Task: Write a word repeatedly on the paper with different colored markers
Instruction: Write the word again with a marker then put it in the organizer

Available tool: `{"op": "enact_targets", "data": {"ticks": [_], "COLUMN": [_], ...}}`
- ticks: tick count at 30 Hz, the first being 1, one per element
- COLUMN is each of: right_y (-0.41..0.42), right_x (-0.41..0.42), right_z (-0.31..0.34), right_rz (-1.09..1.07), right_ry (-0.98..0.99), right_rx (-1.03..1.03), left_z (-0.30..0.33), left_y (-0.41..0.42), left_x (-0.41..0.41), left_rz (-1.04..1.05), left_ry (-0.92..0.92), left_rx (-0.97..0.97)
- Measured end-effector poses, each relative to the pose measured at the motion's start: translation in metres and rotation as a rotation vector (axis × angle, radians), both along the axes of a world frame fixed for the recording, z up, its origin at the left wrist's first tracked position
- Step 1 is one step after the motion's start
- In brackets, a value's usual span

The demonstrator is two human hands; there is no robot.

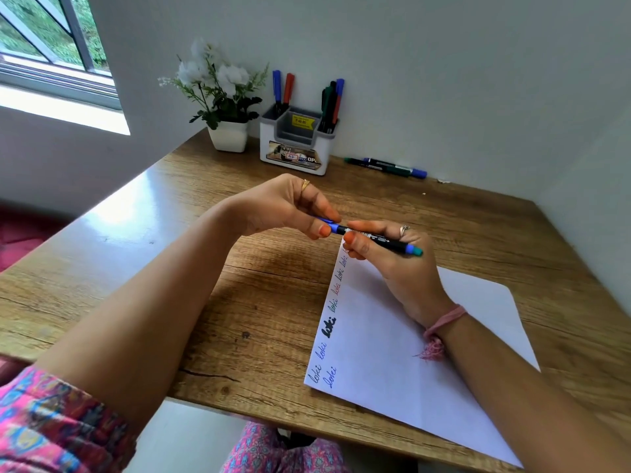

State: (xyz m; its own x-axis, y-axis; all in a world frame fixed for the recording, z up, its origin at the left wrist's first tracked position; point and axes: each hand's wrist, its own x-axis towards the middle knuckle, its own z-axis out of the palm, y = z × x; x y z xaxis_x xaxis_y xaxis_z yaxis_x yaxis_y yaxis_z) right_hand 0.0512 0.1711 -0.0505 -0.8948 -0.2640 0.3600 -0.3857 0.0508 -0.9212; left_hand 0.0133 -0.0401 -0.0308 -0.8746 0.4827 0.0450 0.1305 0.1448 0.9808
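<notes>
Both hands raised above the bench [239, 302], meeting end to end over the top corner of the paper [392, 353]. Left hand [286, 206] pinching the blue cap [326, 221] between thumb and curled fingertips; right hand [389, 254] wrapped round the black barrel of the marker [379, 240], thumb and forefinger clamped just beside the cap joint. Held this way, most likely, to brace the barrel while the cap comes off or goes on; which of the two, impossible to tell. Teal-blue tail end sticking out past the right grip, away from the cap.

Beneath the right wrist, the paper angled on the bench, presumably for writing comfort. Down the edge nearest the left grip, "loki" written again and again in blue, red, green and one heavy black; one more "loki" starting a second row. Plenty of blank sheet left, so the task judged far from finished.

Well beyond both grips, against the wall: spare markers [386, 165] lying loose, more standing in a white organiser [297, 141] with a yellow price sticker, seemingly "49.00", and a front label showing "42" and "OP", the rest unreadable. Flower pot [228, 134] just beside it.
</notes>
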Motion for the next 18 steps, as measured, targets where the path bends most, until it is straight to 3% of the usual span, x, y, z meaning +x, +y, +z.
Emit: {"op": "enact_targets", "data": {"ticks": [7,10,15,18], "right_y": [-0.001,0.003,0.014,0.016], "right_x": [-0.005,-0.010,-0.023,-0.027], "right_z": [0.005,0.000,-0.011,-0.017], "right_rz": [0.044,0.027,-0.029,-0.009], "right_ry": [0.090,0.175,0.344,0.333], "right_rx": [-0.002,0.261,0.774,0.820], "left_z": [0.008,0.008,0.011,0.017], "left_y": [0.004,-0.002,-0.018,-0.023], "left_x": [-0.002,-0.005,-0.011,-0.010], "left_rz": [0.130,0.243,0.474,0.646], "left_ry": [-0.169,-0.213,-0.100,0.090], "left_rx": [0.470,0.629,0.816,0.782]}}
